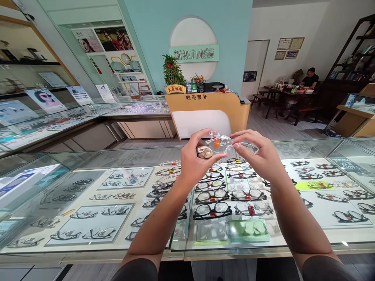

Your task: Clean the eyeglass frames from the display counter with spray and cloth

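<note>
The left hand (195,160) is closed in a pinch. Its thumb and forefinger grip the left end of a pair of clear glasses (227,143), and a small beige cloth (204,152) is tucked between the fingers and the palm. The right hand (261,157) is closed on the right end of the same frame, thumb below and fingers curled over the top. The clear glasses hang level between the two hands, held up in the air above the middle of the worktop (205,253) and not touching it. An orange tag (216,143) sits on the frame near the left hand, just beside the cloth.

Both forearms reach up from the near edge, over the glass top of the worktop. Under the glass, directly below the hands, lie rows of dark-rimmed display frames (212,210), with a green tray (249,230) at the near end of them. More frames are spread on pale mats to the left and right inside the case. A small white bottle (129,175) lies to the left of the left hand, but whether it is on or under the glass cannot be told.

Beyond the hands stands a wooden cashier desk (211,111) with a green potted plant (172,72) on its left end, and a round wall sign (193,54) hangs above it. At the far right a seated person (311,78) is at a dark table (278,93), well apart from the worktop.
</note>
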The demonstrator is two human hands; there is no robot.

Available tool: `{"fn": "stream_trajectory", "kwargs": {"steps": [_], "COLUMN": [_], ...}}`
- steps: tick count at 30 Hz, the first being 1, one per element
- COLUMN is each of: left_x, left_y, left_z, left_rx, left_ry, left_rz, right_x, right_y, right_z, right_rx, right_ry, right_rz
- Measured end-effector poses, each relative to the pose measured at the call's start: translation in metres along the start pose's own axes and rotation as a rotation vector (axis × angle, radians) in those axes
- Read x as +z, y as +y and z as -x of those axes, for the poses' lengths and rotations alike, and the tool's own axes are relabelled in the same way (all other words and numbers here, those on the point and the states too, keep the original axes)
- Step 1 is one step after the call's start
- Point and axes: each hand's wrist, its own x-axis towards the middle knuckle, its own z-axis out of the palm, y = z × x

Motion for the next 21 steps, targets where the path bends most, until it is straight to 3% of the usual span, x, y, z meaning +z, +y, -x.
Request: {"fn": "stream_trajectory", "kwargs": {"steps": [21], "left_x": [0.0011], "left_y": [-0.0031], "left_z": [0.0009], "left_rx": [-0.006], "left_ry": [0.017], "left_rz": [0.076], "right_x": [-0.0012], "right_y": [-0.0063], "right_z": [0.0037], "right_rx": [-0.015], "right_ry": [0.039], "right_rz": [-0.035]}}
